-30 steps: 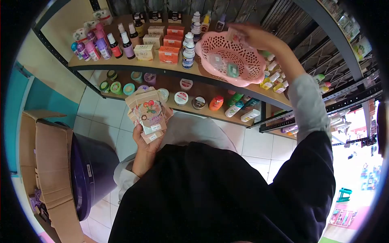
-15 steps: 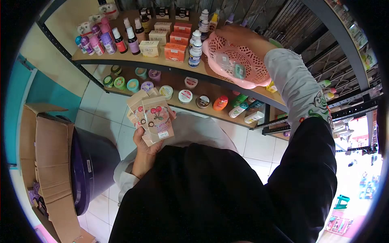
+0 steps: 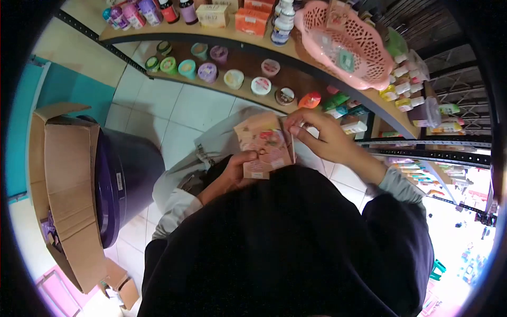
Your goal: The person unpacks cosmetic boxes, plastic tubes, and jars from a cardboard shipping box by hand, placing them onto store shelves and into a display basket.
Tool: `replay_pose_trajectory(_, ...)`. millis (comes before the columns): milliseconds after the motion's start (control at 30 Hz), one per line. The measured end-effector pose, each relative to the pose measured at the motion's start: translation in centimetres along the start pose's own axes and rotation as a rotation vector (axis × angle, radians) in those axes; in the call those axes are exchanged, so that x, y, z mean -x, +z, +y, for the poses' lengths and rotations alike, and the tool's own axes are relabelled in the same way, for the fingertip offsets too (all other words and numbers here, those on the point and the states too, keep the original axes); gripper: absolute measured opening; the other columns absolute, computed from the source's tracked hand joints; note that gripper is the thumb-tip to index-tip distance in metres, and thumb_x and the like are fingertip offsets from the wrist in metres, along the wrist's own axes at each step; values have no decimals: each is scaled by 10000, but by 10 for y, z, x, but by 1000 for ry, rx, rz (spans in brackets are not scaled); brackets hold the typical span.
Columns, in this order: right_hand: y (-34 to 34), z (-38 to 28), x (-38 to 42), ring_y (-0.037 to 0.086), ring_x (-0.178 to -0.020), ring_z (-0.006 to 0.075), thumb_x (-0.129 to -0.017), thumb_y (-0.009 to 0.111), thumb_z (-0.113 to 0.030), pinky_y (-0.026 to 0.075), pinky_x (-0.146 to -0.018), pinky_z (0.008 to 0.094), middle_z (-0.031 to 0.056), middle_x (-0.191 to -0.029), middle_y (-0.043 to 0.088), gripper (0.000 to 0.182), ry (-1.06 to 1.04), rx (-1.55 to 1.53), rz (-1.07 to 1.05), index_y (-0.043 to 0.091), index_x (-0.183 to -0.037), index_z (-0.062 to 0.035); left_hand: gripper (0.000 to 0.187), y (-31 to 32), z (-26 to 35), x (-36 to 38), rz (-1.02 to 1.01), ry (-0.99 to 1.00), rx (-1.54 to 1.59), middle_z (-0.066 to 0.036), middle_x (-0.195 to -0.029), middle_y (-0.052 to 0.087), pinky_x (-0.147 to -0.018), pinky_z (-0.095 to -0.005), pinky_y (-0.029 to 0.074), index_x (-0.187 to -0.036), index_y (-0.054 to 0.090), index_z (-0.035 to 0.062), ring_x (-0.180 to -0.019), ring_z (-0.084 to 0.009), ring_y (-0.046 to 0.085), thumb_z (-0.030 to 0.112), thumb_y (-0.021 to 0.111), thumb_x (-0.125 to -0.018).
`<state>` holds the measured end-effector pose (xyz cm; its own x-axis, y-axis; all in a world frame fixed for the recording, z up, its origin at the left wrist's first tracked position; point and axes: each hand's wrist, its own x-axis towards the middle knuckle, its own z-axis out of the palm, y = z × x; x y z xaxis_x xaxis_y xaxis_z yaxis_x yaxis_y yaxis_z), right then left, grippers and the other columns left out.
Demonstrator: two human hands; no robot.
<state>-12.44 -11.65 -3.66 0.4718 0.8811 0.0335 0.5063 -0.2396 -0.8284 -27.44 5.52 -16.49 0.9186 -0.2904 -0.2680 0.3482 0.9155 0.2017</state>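
Several flat beige packets with a cherry print (image 3: 264,150) are fanned in my left hand (image 3: 236,170), its thumb across their front. At the stack's upper right edge, my right hand (image 3: 327,138) pinches the side of a packet between thumb and fingers; the fingertips are partly hidden. Ahead on the upper shelf sits a pink perforated plastic basket (image 3: 364,82). Inside it lie a small clear pack with a green-grey label (image 3: 346,61) and, at its far end, a beige packet (image 3: 338,16) like those I hold.
The upper shelf (image 3: 211,33) carries bottles, orange boxes (image 3: 252,22) and a white bottle (image 3: 282,26) beside the basket. Round tubs (image 3: 234,79) line the lower shelf. To my left stand a dark purple bin (image 3: 132,169) and an opened cardboard box (image 3: 74,185).
My right hand has come back from the basket to the packets. My left hand has moved right with them. A beige packet now shows in the basket, and the view has tilted down.
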Motion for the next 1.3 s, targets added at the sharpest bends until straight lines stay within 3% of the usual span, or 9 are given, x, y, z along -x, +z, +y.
replay_pose_trajectory(267,38,86,-19,507,-838,129,-916,410,-161,393,-747,263,29,-905,545,183,222,-1022,278,538,-1005,-65,597,9,6,8,86,-42,-196,-158,-1114,537,-912,-440,432,-1234,396,3,-1047,-289,537,87,626,-690)
replay_pose_trajectory(500,58,75,-8,500,-957,189,-893,360,-535,394,-824,341,86,-1088,507,561,365,-1106,86,435,-1208,-76,561,3,10,10,203,36,-159,-133,-1001,553,-823,-423,473,-1154,455,18,-942,-304,558,154,637,-641)
replay_pose_trajectory(633,72,82,32,435,-1141,287,-766,398,-709,336,-942,489,160,-1282,389,872,524,-1642,-266,211,-1362,-101,511,-2,9,3,166,36,-129,-130,-997,555,-802,-418,481,-1106,477,25,-917,-305,562,204,640,-656)
replay_pose_trajectory(967,100,92,39,536,-981,206,-786,630,-322,449,-818,298,127,-1135,526,594,317,-111,-762,419,-1258,-29,519,-4,36,-3,253,404,-97,-102,-1125,507,-851,-444,432,-1171,446,81,-1038,-285,491,240,638,-716)
replay_pose_trajectory(1067,73,94,35,534,-980,187,-824,546,-225,452,-813,296,116,-1118,525,478,315,-188,-783,425,-1242,-27,544,-1,48,0,255,454,-108,-115,-1138,500,-848,-437,437,-1194,425,81,-1041,-284,487,241,637,-719)
replay_pose_trajectory(1167,31,92,37,524,-1011,181,-835,457,-151,443,-837,301,97,-1083,536,428,558,-709,-450,412,-1242,-26,609,7,68,8,185,615,-66,-159,-1255,414,-872,-426,435,-1257,374,69,-1144,-346,416,221,632,-727)
replay_pose_trajectory(1200,25,96,38,573,-922,206,-821,412,-103,481,-756,312,119,-1040,550,403,342,-626,-248,443,-1220,-53,620,8,76,12,160,665,-42,-169,-1282,389,-878,-424,433,-1271,363,66,-1170,-362,393,214,628,-731)
replay_pose_trajectory(1233,-5,57,33,613,-793,232,-802,397,-83,533,-601,309,152,-1089,521,490,612,-978,-330,377,-1291,-84,629,8,84,14,162,706,-44,-172,-1301,365,-881,-425,433,-1282,351,67,-1191,-374,365,208,624,-734)
replay_pose_trajectory(1300,-34,30,27,623,-736,257,-806,398,-80,554,-541,321,175,-1119,505,536,563,-1092,-243,312,-1334,-113,647,8,98,19,164,793,-48,-179,-1339,318,-885,-428,434,-1305,326,69,-1232,-400,309,196,616,-741)
